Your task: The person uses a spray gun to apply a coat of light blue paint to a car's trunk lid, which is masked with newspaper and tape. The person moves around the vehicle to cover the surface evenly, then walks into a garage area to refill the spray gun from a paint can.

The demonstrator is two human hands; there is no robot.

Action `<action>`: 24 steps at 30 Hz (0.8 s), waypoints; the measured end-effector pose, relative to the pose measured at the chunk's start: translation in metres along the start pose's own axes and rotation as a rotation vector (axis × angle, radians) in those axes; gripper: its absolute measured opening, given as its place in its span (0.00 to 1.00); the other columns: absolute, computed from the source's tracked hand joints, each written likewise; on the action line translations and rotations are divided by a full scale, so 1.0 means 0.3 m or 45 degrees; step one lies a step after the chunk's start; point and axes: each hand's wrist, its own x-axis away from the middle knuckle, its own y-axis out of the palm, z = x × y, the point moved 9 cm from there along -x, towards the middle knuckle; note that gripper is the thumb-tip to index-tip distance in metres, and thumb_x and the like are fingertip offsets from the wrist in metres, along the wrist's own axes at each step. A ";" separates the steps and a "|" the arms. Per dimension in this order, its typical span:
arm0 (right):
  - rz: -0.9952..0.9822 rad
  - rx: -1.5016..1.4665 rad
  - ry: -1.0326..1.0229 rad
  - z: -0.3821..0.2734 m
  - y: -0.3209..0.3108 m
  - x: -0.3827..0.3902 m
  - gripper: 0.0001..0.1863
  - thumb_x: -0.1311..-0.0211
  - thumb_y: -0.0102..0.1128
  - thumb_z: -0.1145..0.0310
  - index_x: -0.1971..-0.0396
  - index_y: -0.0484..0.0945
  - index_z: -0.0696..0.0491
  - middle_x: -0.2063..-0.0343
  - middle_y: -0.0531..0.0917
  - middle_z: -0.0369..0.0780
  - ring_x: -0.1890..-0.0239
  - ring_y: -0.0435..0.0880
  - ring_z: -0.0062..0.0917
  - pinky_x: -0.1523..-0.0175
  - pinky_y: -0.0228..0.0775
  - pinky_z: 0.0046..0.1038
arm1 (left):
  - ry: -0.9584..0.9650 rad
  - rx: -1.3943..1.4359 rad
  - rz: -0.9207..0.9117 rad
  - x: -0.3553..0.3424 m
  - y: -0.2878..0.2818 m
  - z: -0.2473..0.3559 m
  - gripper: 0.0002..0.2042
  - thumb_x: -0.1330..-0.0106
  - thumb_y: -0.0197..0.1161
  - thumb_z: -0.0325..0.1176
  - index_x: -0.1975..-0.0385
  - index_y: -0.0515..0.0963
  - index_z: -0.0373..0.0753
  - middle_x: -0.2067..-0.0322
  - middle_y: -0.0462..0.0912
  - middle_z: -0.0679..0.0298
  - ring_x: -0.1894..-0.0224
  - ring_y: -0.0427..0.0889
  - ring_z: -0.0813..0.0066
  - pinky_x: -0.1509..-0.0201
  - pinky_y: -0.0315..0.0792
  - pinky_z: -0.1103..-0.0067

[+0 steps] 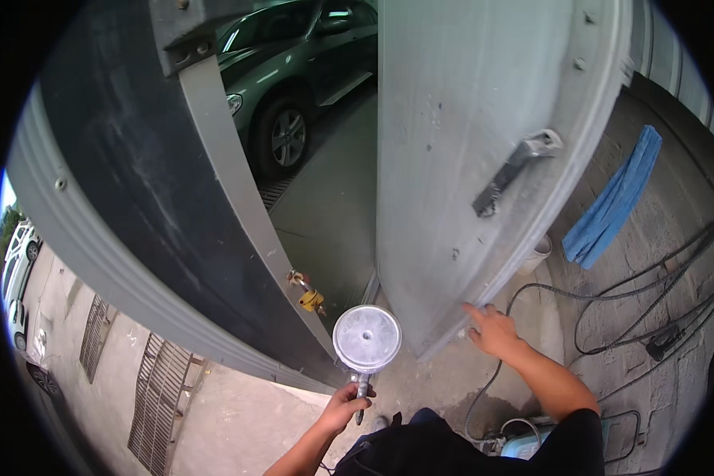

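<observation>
In my left hand (347, 406) I grip the grey metal handle of a gravity-feed spray gun (366, 339). Its round, whitish cup lid faces up, with a small mark at the centre; the nozzle is hidden below it. My right hand (496, 332) rests at the edge of a pale grey metal door (452, 174), index finger stretched out along it, holding no loose thing. A worn dark handle (516, 170) is fixed to that door. Left of the gap, a yellow padlock (312, 300) hangs on the dark door panel (159, 182).
Through the doorway stands a dark car (293, 87). At right, a blue cloth (615, 198) lies near black hoses (650, 317) coiled on the ground. A white bucket (536, 254) sits behind the door edge. Metal grates (155, 397) lie at left; a light-blue container (522, 446) is beside me.
</observation>
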 end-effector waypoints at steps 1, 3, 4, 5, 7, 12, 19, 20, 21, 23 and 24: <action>0.079 -0.097 0.047 0.093 0.010 -0.021 0.34 0.41 0.60 0.60 0.34 0.63 0.36 0.46 0.72 0.57 0.49 0.79 0.49 0.49 0.74 0.42 | -0.005 0.021 0.013 -0.048 0.001 0.014 0.15 0.45 0.64 0.26 0.57 0.78 0.33 0.61 0.81 0.64 0.57 0.77 0.75 0.49 0.70 0.77; 0.356 -0.310 0.114 0.277 -0.023 -0.052 0.31 0.44 0.63 0.63 0.38 0.68 0.36 0.46 0.72 0.57 0.47 0.75 0.51 0.47 0.73 0.43 | 0.019 0.011 0.040 -0.160 0.024 0.076 0.14 0.45 0.64 0.27 0.57 0.78 0.34 0.61 0.81 0.64 0.58 0.77 0.75 0.49 0.70 0.78; 0.434 -0.453 0.153 0.411 -0.012 -0.084 0.29 0.46 0.65 0.66 0.42 0.71 0.38 0.46 0.72 0.54 0.46 0.75 0.49 0.46 0.72 0.40 | 0.023 0.019 0.043 -0.225 0.040 0.105 0.14 0.45 0.64 0.27 0.57 0.78 0.34 0.62 0.81 0.64 0.58 0.77 0.75 0.49 0.70 0.78; 0.511 -0.609 0.181 0.532 0.018 -0.143 0.27 0.48 0.66 0.69 0.45 0.74 0.40 0.45 0.73 0.52 0.45 0.74 0.47 0.45 0.71 0.38 | 0.033 0.029 0.067 -0.294 0.029 0.124 0.14 0.45 0.64 0.28 0.57 0.78 0.35 0.62 0.81 0.65 0.58 0.77 0.76 0.49 0.69 0.78; 0.481 -0.851 0.238 0.672 0.058 -0.272 0.23 0.50 0.65 0.73 0.50 0.76 0.45 0.46 0.73 0.46 0.44 0.74 0.40 0.45 0.69 0.33 | 0.052 0.045 0.161 -0.418 -0.039 0.134 0.14 0.45 0.65 0.28 0.57 0.78 0.35 0.63 0.81 0.65 0.58 0.77 0.76 0.50 0.69 0.79; 0.544 -0.974 0.190 1.013 0.034 -0.514 0.19 0.48 0.62 0.76 0.54 0.75 0.50 0.47 0.74 0.36 0.44 0.73 0.29 0.44 0.66 0.30 | 0.173 0.109 0.367 -0.779 -0.150 0.186 0.15 0.46 0.65 0.30 0.58 0.78 0.36 0.61 0.80 0.65 0.57 0.76 0.75 0.47 0.68 0.77; 0.922 -1.030 0.631 1.527 0.485 -0.809 0.18 0.41 0.57 0.74 0.50 0.76 0.61 0.51 0.79 0.46 0.52 0.78 0.31 0.48 0.71 0.30 | 0.153 0.297 0.783 -1.009 -0.302 0.215 0.17 0.48 0.63 0.29 0.57 0.76 0.34 0.60 0.80 0.61 0.56 0.75 0.73 0.46 0.66 0.76; 0.832 -0.975 0.637 1.533 0.641 -0.860 0.18 0.41 0.57 0.73 0.51 0.76 0.62 0.54 0.80 0.47 0.55 0.79 0.31 0.49 0.72 0.31 | 0.176 0.324 0.832 -1.027 -0.330 0.230 0.17 0.48 0.63 0.29 0.57 0.76 0.34 0.61 0.80 0.61 0.57 0.75 0.73 0.47 0.67 0.76; 0.757 -0.912 0.639 1.510 0.782 -0.931 0.17 0.41 0.56 0.73 0.51 0.77 0.63 0.56 0.82 0.47 0.57 0.80 0.31 0.50 0.73 0.32 | 0.207 0.355 0.869 -1.063 -0.362 0.255 0.16 0.48 0.63 0.29 0.57 0.76 0.34 0.61 0.80 0.61 0.57 0.75 0.73 0.47 0.67 0.75; 0.235 -1.154 0.584 1.395 1.122 -1.167 0.14 0.42 0.57 0.72 0.57 0.78 0.62 0.68 0.81 0.42 0.66 0.79 0.27 0.59 0.72 0.31 | 0.301 0.377 0.918 -1.144 -0.421 0.302 0.14 0.46 0.63 0.29 0.59 0.75 0.34 0.64 0.78 0.64 0.60 0.75 0.75 0.51 0.67 0.77; -0.112 -1.350 0.419 1.108 1.272 -1.242 0.10 0.41 0.58 0.69 0.59 0.77 0.51 0.79 0.75 0.31 0.83 0.69 0.15 0.83 0.60 0.18 | 0.291 0.369 1.035 -1.122 -0.476 0.292 0.13 0.45 0.63 0.28 0.60 0.75 0.34 0.65 0.78 0.65 0.60 0.75 0.76 0.52 0.67 0.78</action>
